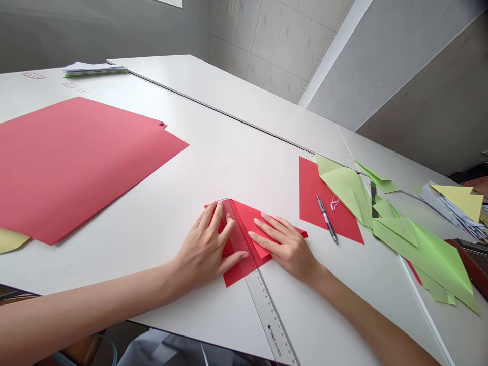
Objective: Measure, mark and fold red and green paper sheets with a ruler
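Observation:
A clear plastic ruler lies across a small sheet of red paper on the white table, its near end reaching the front edge. My left hand presses the ruler's far part flat, fingers spread and thumb stretched over it. On the other side of the ruler, a folded flap of the red paper lies under my right hand. The fingers of that hand are stretched out flat on the flap. Parts of the paper are hidden beneath both hands.
Large red sheets lie at the left, over a yellow sheet. To the right, a pen rests on another red sheet, beside several green paper pieces. A paper stack sits at the far left.

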Motion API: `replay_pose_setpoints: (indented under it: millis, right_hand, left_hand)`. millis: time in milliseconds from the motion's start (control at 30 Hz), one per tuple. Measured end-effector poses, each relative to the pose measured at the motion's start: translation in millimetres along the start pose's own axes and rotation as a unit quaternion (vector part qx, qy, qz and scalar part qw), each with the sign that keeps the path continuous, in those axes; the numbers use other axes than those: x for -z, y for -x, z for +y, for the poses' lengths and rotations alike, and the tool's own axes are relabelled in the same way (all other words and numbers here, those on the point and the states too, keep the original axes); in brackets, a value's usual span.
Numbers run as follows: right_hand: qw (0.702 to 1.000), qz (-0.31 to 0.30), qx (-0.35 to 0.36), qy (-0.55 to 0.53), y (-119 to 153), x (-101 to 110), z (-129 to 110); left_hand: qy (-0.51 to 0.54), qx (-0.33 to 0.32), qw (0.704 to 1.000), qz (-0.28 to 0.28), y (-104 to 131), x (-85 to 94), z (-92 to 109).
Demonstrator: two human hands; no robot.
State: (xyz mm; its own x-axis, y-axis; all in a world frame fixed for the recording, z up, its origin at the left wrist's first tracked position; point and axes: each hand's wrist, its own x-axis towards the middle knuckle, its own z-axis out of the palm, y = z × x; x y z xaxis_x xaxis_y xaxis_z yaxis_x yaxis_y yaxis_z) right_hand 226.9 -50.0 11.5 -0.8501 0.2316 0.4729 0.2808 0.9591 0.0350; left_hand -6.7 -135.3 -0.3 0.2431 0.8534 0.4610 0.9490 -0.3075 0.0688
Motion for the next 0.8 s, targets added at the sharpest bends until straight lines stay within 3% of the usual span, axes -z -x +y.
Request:
replay_pose_setpoints:
  millis: [200, 367, 800]
  right_hand:
    - [1.000, -0.018, -0.011, 0.010, 0, 0, -5]
    - [0.997, -0.072, -0.024, 0.008, -1, 2, -4]
    - [0.992, -0.120, -0.027, -0.018, -4, 6, -2]
  left_hand:
    - [0.013, 0.007, 1.000, -0.011, -2, 2.1, -1]
    - [0.027, -0.003, 0.999, -0.020, -7, 3.5, -4]
    - [-0.028, -0.056, 0.998, 0.008, -12, -1.4, -8]
